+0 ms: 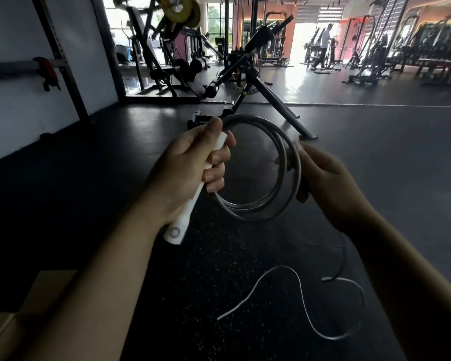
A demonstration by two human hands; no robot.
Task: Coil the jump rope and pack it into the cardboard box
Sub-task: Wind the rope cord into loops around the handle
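My left hand [190,165] grips the white handle [185,214] of the jump rope, and the handle's end points down and toward me. Several loops of the grey jump rope [279,142] hang in a coil from that hand. My right hand [326,183] pinches the right side of the coil. From it the loose rope [300,290] drops to the dark floor and lies there in a wavy line. The cardboard box [44,290] shows as a tan corner at the lower left, partly hidden by my left forearm.
A black bench frame [248,82] with angled legs stands on the floor just beyond the coil. A white wall with a black rack upright [63,61] is at the left. Gym machines fill the background, and a person [323,45] walks far off.
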